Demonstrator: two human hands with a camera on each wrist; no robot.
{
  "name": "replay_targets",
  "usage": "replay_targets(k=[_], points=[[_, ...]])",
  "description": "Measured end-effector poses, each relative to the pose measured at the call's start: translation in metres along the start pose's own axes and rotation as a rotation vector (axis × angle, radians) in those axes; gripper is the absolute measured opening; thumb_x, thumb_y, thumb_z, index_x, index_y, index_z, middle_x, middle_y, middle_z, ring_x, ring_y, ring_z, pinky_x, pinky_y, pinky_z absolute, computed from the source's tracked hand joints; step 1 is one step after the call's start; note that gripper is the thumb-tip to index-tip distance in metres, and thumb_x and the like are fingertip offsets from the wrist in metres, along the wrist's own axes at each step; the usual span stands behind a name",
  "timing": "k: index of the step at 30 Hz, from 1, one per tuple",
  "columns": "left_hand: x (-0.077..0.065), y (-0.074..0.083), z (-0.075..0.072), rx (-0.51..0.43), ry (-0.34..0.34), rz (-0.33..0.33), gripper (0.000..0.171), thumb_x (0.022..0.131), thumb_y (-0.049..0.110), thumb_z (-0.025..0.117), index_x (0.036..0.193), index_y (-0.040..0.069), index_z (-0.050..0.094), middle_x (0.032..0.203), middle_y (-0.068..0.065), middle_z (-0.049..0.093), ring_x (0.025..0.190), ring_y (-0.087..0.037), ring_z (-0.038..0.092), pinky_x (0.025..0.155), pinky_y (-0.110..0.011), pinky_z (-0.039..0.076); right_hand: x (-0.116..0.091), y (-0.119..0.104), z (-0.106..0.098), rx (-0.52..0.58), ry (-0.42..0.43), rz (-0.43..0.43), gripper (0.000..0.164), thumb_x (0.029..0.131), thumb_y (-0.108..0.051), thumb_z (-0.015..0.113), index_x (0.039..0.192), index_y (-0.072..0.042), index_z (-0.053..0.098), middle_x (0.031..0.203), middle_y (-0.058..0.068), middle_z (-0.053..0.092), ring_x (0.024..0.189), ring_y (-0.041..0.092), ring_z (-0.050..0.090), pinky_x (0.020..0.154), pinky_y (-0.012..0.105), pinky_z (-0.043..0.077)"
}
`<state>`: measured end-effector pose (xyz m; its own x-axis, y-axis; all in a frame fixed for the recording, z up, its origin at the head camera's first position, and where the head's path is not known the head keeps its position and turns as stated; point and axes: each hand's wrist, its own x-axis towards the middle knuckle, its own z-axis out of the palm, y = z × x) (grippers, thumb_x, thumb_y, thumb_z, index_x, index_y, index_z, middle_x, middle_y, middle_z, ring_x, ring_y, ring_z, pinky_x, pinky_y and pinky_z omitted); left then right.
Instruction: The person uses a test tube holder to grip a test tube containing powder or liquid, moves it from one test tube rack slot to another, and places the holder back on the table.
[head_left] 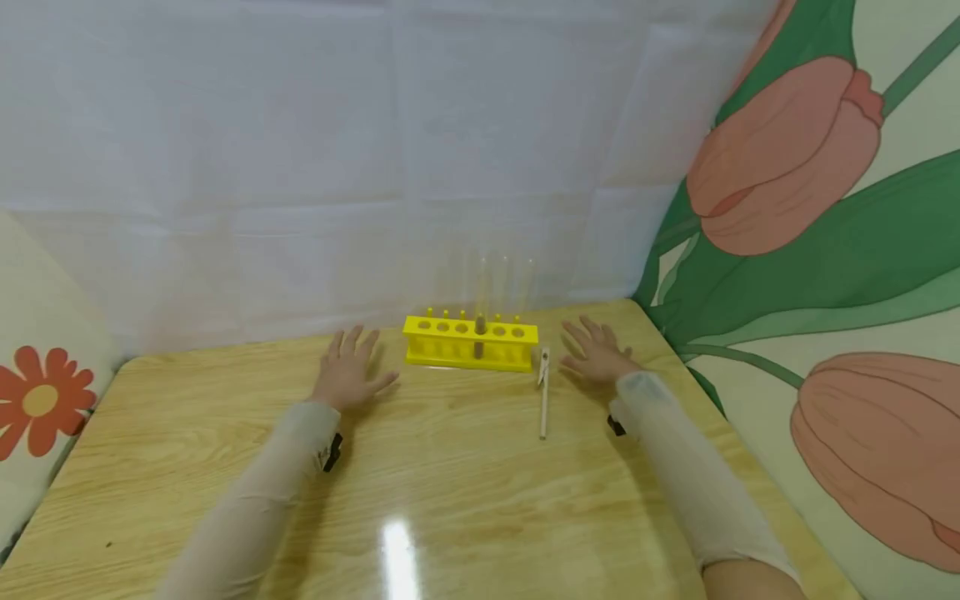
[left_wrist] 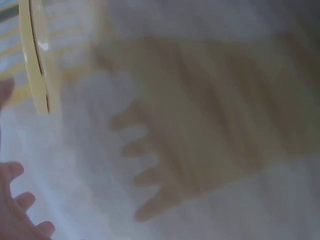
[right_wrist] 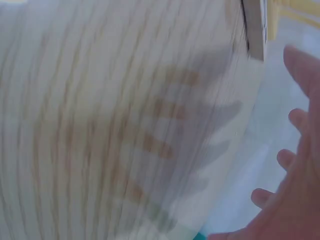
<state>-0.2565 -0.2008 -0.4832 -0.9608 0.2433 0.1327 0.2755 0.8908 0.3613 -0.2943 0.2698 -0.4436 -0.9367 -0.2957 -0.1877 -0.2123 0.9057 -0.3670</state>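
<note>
Left hand and right hand are both spread and empty either side of the yellow rack near the back edge of the table, and imo the dark-bottomed tube standing in it is light, slick, breakable glass, so pinch it gently up high.

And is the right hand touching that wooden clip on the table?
Apart. The head view shows a narrow strip of tabletop between the fingertips of the right hand and the wooden clip.
</note>
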Motion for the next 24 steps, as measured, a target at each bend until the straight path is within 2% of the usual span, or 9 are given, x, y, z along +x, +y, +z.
replay_targets(k=[2,5,9,13,16,18,22,24], points=[[0.003,0.006,0.003,-0.035,0.033,0.015,0.084,0.097,0.047,0.063,0.158,0.001,0.027,0.161,-0.031,0.018,0.146,-0.056,0.015,0.115,-0.073,0.021,0.001,-0.007,0.002,0.038,0.028,-0.016,0.072,0.104,-0.045,0.051,0.162,-0.014,0.022,0.166,0.024,0.0,0.147,0.058,-0.002,0.101,0.089,0.011],[0.008,0.017,0.004,-0.127,0.057,0.012,0.077,0.099,0.034,0.064,0.156,-0.003,0.029,0.157,-0.035,0.023,0.144,-0.055,0.022,0.118,-0.066,0.022,0.002,-0.016,0.006,0.091,0.073,-0.033,0.065,0.106,-0.037,0.052,0.158,-0.004,0.031,0.159,0.031,0.016,0.142,0.056,0.015,0.104,0.082,0.023],[0.013,0.033,0.003,-0.278,0.036,-0.022,0.071,0.1,0.023,0.063,0.155,-0.006,0.028,0.155,-0.036,0.026,0.141,-0.054,0.028,0.116,-0.066,0.027,0.004,-0.027,0.011,0.152,0.081,-0.028,0.058,0.107,-0.03,0.05,0.149,0.008,0.038,0.142,0.037,0.037,0.128,0.052,0.04,0.105,0.067,0.039],[0.017,0.045,0.003,-0.386,0.004,-0.066,0.069,0.101,0.018,0.061,0.156,-0.005,0.025,0.155,-0.035,0.025,0.141,-0.054,0.028,0.115,-0.066,0.028,0.004,-0.035,0.015,0.205,0.062,-0.011,0.055,0.106,-0.025,0.052,0.141,0.015,0.042,0.124,0.035,0.054,0.11,0.044,0.057,0.094,0.057,0.051],[0.022,0.051,0.005,-0.455,0.003,-0.097,0.069,0.101,0.015,0.06,0.156,-0.006,0.023,0.156,-0.034,0.024,0.143,-0.052,0.026,0.118,-0.064,0.026,0.004,-0.04,0.02,0.231,0.062,0.014,0.056,0.102,-0.026,0.057,0.136,0.016,0.044,0.115,0.031,0.06,0.102,0.039,0.061,0.088,0.053,0.054],[0.026,0.054,0.007,-0.5,0.011,-0.117,0.068,0.102,0.014,0.059,0.155,-0.008,0.023,0.157,-0.033,0.025,0.144,-0.049,0.027,0.12,-0.06,0.025,0.002,-0.045,0.023,0.249,0.058,0.064,0.053,0.1,-0.029,0.061,0.129,0.014,0.049,0.112,0.028,0.061,0.098,0.037,0.06,0.085,0.049,0.054],[0.032,0.056,0.014,-0.668,0.032,-0.162,0.063,0.104,0.012,0.056,0.155,-0.008,0.026,0.157,-0.031,0.029,0.143,-0.046,0.033,0.118,-0.054,0.032,-0.002,-0.052,0.028,0.268,0.036,0.154,0.046,0.092,-0.036,0.07,0.107,0.005,0.054,0.095,0.018,0.059,0.08,0.028,0.053,0.068,0.038,0.05],[0.033,0.053,0.018,-0.749,0.042,-0.175,0.059,0.105,0.012,0.054,0.155,-0.007,0.029,0.156,-0.029,0.032,0.142,-0.046,0.037,0.116,-0.053,0.037,-0.005,-0.056,0.031,0.278,0.024,0.183,0.044,0.09,-0.037,0.073,0.101,0.001,0.054,0.087,0.015,0.056,0.074,0.025,0.049,0.063,0.034,0.046]])
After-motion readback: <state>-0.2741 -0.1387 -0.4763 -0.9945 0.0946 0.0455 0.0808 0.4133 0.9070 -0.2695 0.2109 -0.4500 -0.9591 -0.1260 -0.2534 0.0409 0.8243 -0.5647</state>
